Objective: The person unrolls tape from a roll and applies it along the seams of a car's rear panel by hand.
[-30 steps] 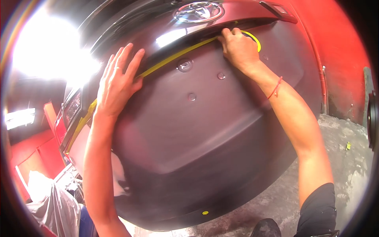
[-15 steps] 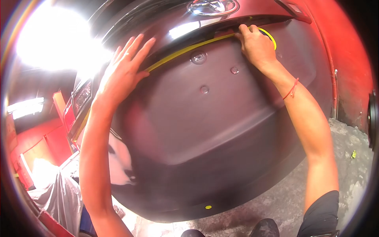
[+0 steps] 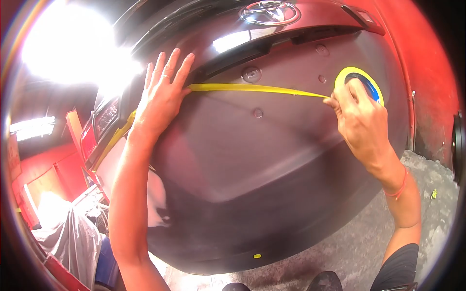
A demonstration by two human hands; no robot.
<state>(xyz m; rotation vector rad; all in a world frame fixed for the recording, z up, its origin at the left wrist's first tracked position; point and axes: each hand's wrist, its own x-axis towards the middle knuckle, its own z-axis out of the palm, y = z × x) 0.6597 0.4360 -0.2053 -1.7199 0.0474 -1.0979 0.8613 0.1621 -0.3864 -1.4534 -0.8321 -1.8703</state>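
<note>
Two hands (image 3: 361, 119), one tape roll (image 3: 370, 81)

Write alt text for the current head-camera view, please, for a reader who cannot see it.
A person's right hand holds a round yellow tape roll with a blue inside; a flat yellow tape strip stretches from it to the spread left hand, across a rounded dark car panel. A shiny oval chrome emblem sits above.

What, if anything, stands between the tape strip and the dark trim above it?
Nothing visible: between the strip and the trim is only the panel with its round fittings. Your left hand is at the strip's left end; your right hand holds the roll.
</note>
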